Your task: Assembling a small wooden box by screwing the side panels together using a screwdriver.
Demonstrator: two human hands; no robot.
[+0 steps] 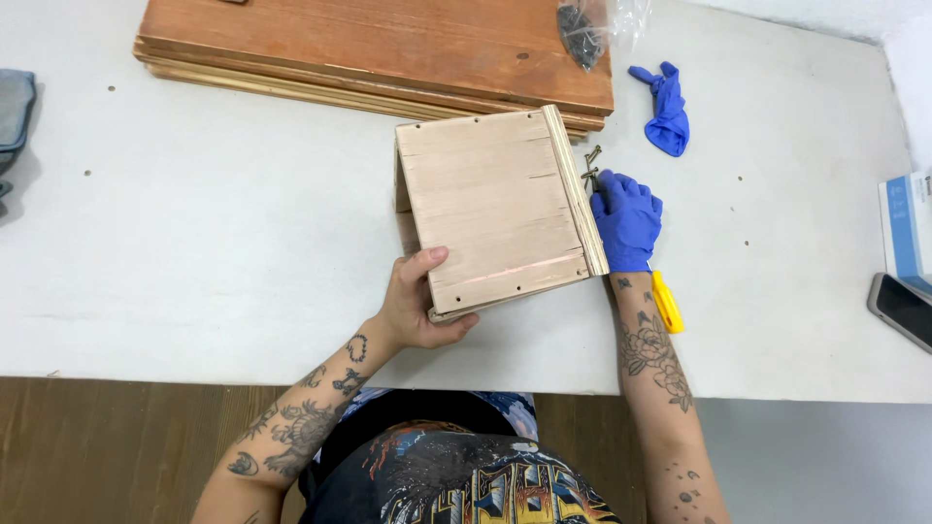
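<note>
Bare left hand (419,309) grips the wooden box (495,209) steady at its near corner; gloved right hand (626,218), just right of the box, pinches screws (590,167)

phone (903,309) cut off, bagged screws (582,34) unclear

Pale plywood boxes: one (495,209), gripped by the bare left hand (419,309)
Blue rubber gloves: two, one worn on the right hand (626,221), one loose (666,109) beyond it
Stacked reddish wooden boards: one pile (379,53), beyond both hands
Phones: one dark slab (903,309), right of the right hand
Yellow-handled tools: one (667,303), beside the right wrist
</note>
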